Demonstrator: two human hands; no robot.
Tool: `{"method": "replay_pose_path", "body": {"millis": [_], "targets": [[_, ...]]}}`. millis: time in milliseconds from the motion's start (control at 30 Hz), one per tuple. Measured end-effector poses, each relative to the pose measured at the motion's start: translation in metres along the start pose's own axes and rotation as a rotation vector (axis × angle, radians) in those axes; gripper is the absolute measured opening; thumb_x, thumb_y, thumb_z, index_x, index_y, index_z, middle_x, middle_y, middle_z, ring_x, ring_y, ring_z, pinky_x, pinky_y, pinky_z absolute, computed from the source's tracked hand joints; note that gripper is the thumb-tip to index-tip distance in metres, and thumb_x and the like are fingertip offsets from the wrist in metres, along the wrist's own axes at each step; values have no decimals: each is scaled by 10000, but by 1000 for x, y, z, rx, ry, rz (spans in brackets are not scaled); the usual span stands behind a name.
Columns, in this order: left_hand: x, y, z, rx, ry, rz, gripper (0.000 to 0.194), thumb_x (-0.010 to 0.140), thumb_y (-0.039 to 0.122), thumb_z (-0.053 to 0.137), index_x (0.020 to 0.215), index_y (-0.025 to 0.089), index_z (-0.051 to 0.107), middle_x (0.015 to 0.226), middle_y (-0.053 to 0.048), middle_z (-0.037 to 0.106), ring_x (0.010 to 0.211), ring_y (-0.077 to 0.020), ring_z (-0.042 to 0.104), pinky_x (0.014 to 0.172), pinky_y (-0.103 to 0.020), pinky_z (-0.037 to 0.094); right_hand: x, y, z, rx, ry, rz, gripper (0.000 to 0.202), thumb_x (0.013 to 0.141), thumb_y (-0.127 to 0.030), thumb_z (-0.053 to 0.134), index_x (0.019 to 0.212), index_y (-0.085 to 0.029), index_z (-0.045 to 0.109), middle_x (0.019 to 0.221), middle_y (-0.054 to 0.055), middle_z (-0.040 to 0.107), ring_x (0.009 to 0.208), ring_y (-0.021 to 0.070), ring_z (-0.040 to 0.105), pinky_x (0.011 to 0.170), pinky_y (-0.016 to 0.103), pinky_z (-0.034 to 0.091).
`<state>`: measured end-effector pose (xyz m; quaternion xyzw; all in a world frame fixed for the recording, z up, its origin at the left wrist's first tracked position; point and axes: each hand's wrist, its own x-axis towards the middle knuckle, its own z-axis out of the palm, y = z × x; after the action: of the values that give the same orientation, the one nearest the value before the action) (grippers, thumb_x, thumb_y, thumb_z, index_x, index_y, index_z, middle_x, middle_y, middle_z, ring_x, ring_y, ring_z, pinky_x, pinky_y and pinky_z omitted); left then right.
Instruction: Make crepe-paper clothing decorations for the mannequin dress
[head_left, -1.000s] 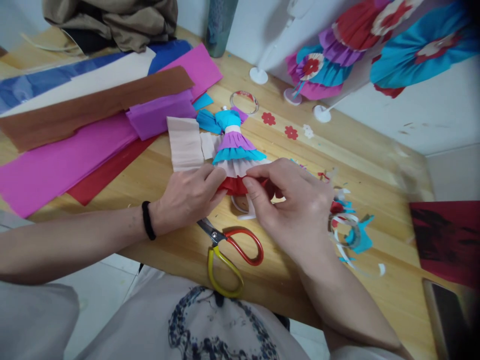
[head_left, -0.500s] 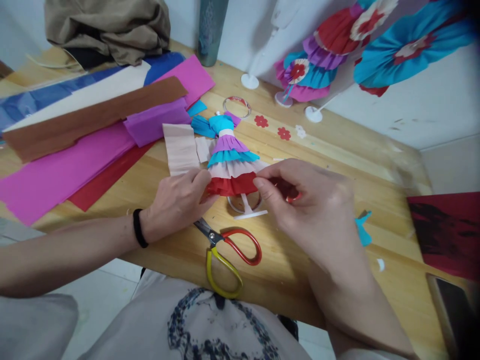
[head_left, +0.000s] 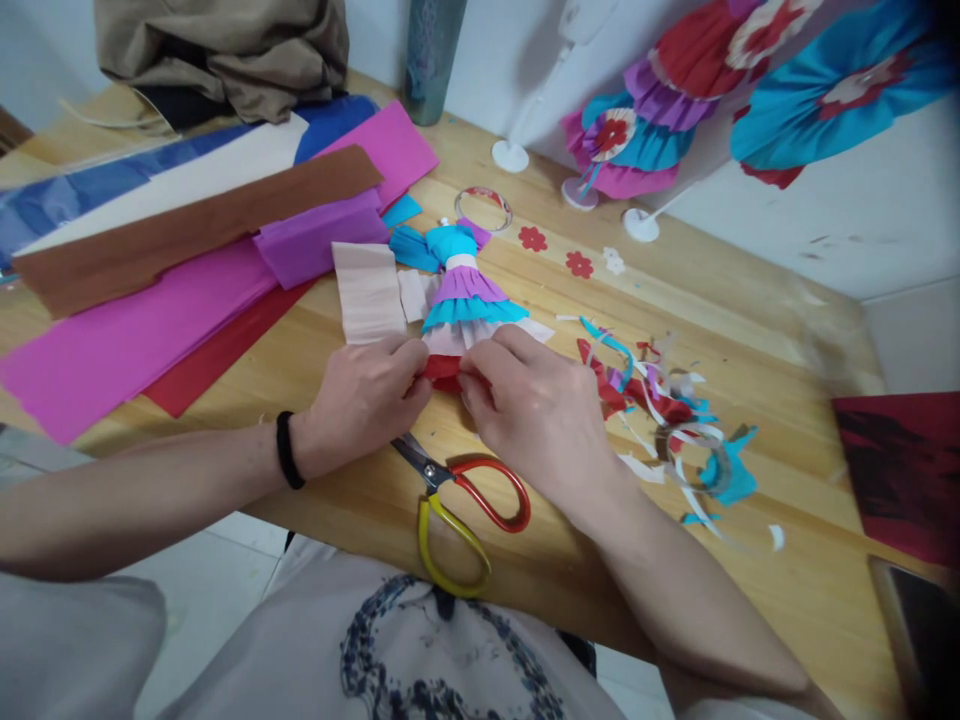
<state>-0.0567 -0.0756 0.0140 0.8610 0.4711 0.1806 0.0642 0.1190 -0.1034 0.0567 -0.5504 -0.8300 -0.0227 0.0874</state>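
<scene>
A small paper dress (head_left: 466,312) with purple, blue, white and red ruffled tiers lies on the wooden table in front of me, its blue top pointing away. My left hand (head_left: 367,390) pinches the left edge of its red bottom tier. On the right part of that same tier, my right hand (head_left: 536,410) has thumb and fingers closed, hiding part of the hem and the stand beneath. Just below my hands rest scissors (head_left: 430,475) with one red and one yellow handle, their tips partly hidden by my left hand.
Coloured paper sheets (head_left: 195,230) are piled at the left. Paper scraps (head_left: 660,400) lie to the right, near a tape roll (head_left: 709,455). Behind the dress are a tape ring (head_left: 484,208) and paper flowers (head_left: 579,264). Finished paper dresses (head_left: 637,130) stand by the wall.
My right hand has moved left along the red tier, closer to my left hand, and now covers the hem and stand. The scraps at the right have come into sight.
</scene>
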Motion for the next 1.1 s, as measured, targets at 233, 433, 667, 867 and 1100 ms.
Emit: {"method": "replay_pose_path", "body": {"millis": [233,433,667,867,1100], "targets": [[2,1,-3,13,-39,-22,145,806,177,516,733,174,640,611,-25,589,554,-157,515,512,-273,301,-4,1,1,27,82,-13,177,878,-155,486,770,-170,626,759,46,612,638,146,538,531,270,311],[2,2,-4,22,-62,-34,142,798,167,516,730,175,640,608,-26,591,548,-162,522,501,-282,283,-4,0,2,47,102,-13,170,861,-145,492,754,-160,622,730,48,590,624,149,528,527,272,300],[2,1,-1,36,-46,1,146,801,172,488,721,186,610,609,-30,581,556,-190,545,502,-307,288,-4,-1,-1,29,101,-16,166,859,-135,501,741,-173,612,739,52,607,614,142,510,525,270,319],[2,1,-3,22,-63,-44,110,776,167,509,699,188,584,617,-23,585,583,-176,559,516,-290,307,-5,1,-1,19,78,-5,144,840,-128,512,752,-170,618,751,61,614,614,156,515,521,283,308],[-1,2,0,33,-1,-36,106,827,180,511,808,183,615,703,-40,616,618,-187,589,501,-292,296,-6,-4,0,-17,53,-53,148,868,-142,509,885,-165,654,839,70,636,666,172,543,525,292,294]]}}
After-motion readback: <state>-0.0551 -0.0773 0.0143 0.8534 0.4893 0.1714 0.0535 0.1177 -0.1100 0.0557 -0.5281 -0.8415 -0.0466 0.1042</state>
